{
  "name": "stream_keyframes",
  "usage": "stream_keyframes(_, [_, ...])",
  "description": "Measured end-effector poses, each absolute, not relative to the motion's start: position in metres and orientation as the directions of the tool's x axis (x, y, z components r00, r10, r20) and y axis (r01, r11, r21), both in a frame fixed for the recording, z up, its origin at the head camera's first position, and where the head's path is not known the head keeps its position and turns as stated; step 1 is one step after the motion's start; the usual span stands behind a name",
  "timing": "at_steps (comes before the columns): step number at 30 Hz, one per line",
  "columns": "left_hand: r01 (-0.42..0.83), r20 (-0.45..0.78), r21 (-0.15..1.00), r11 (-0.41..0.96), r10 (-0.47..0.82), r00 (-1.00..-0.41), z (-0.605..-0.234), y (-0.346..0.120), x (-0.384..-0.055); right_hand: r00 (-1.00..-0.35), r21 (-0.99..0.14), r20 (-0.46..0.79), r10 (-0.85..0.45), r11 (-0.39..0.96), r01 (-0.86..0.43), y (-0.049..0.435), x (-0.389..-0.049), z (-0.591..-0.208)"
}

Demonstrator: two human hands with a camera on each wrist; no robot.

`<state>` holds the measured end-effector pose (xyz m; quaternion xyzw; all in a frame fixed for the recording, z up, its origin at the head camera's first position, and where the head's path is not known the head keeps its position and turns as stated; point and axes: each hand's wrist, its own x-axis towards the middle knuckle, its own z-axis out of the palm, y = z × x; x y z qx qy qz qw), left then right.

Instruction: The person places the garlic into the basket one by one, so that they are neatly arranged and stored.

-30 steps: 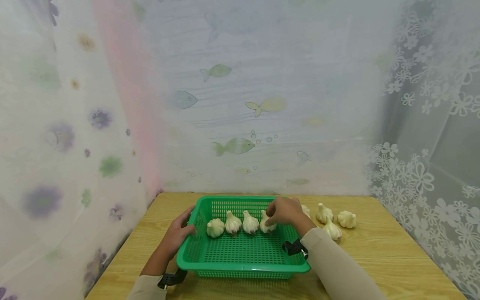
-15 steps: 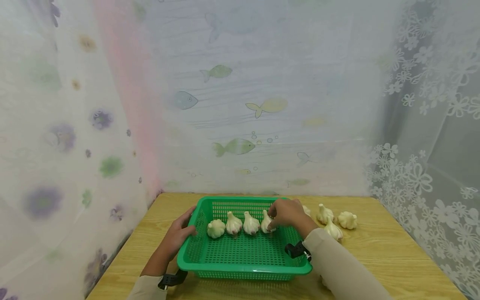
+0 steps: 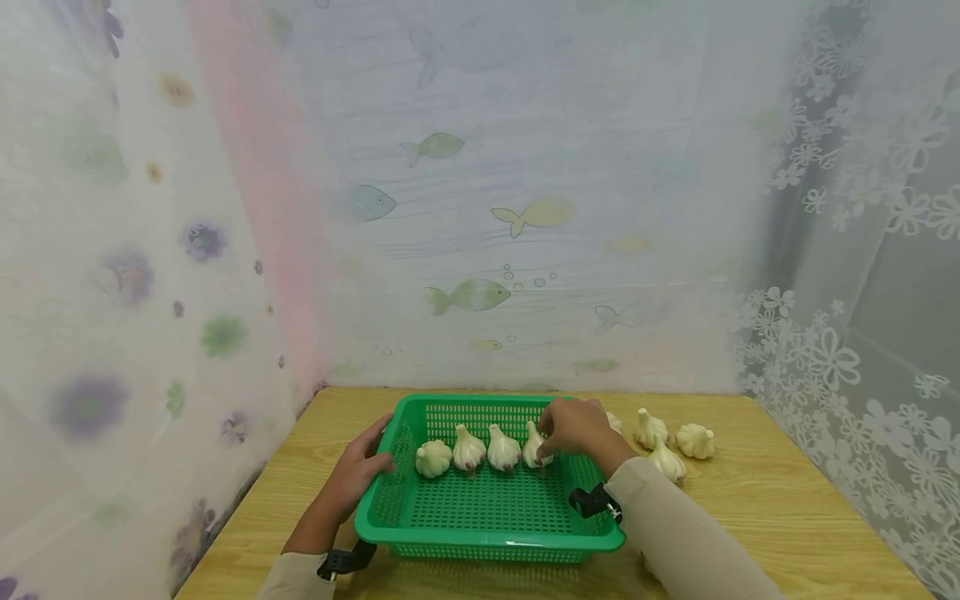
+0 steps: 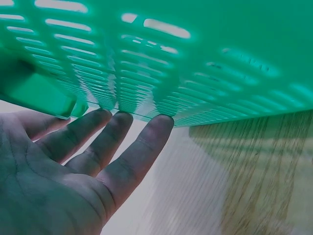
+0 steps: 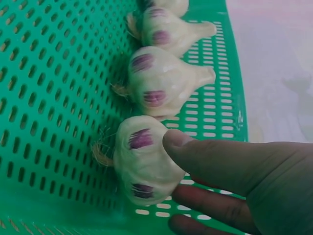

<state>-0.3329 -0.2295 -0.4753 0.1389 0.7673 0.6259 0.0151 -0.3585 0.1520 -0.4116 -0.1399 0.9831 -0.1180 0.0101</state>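
Note:
A green plastic basket (image 3: 487, 537) stands in front of me with several garlic bulbs lined up along its far side. My left hand (image 3: 356, 471) holds the basket's left rim, thumb over the edge. In the left wrist view its fingers (image 4: 142, 152) lie nearly straight against the slotted outer wall. At the right end of the row, my right hand (image 3: 576, 429) pinches a garlic bulb (image 3: 534, 446). The right wrist view shows the thumb (image 5: 195, 152) on this purple-streaked bulb (image 5: 142, 171), with its roots toward the basket's middle. Another bulb (image 5: 159, 83) lies beside it.
Several more garlic bulbs (image 3: 694, 441) lie on the wooden table (image 3: 780, 508) to the right of the basket, some partly behind my right hand. A further pale bulb peeks out by my right sleeve (image 3: 682, 525). Patterned curtains (image 3: 637, 333) hang along the back and sides.
My right hand has shifted very slightly to the right, still on the rightmost bulb, which moves a little with it. The left hand holds the rim as before.

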Motion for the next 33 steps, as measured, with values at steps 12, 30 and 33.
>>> stream_keyframes(12, [0.179, 0.139, 0.964, 0.195, 0.203, -0.969, -0.475, -0.227, -0.333, -0.966, -0.309, 0.014, -0.258, 0.918, -0.25, 0.153, -0.357, -0.407])
stream_keyframes(30, [0.175, 0.138, 0.964, 0.201, 0.187, -0.973, -0.474, -0.227, -0.335, -0.927, -0.571, 0.112, -0.358, 0.74, -0.355, 0.176, -0.34, -0.378])
stream_keyframes(33, [0.171, 0.135, 0.965, 0.2, 0.179, -0.975, -0.474, -0.227, -0.334, -0.925, -0.592, 0.125, -0.358, 0.721, -0.359, 0.184, -0.337, -0.375])
